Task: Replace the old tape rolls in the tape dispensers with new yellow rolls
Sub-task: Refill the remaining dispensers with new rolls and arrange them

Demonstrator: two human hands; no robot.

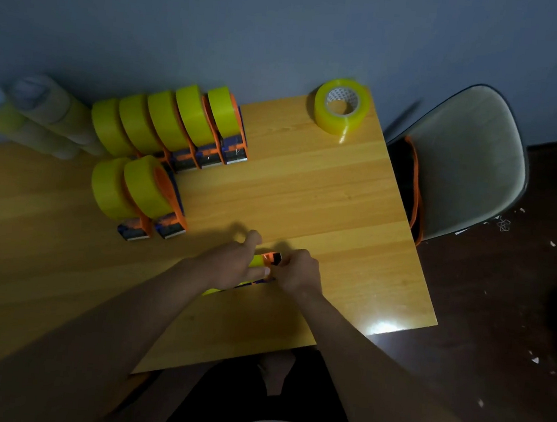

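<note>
Both hands work on one orange-and-blue tape dispenser (267, 259) with a yellow roll, lying on the wooden table (307, 186) near its front edge. My left hand (230, 264) grips the roll side, thumb raised. My right hand (298, 273) pinches the dispenser's front end with curled fingers; most of the dispenser is hidden under the hands. A loose yellow tape roll (342, 106) lies flat at the table's far right corner. Several dispensers loaded with yellow rolls stand in two rows: a back row (176, 124) and a front pair (141, 193).
Pale used tape rolls (43, 117) are stacked against the blue wall at the far left. A grey chair (464, 161) with an orange strap stands right of the table. The floor at right is dark with scraps of paper. My knees show below the table edge.
</note>
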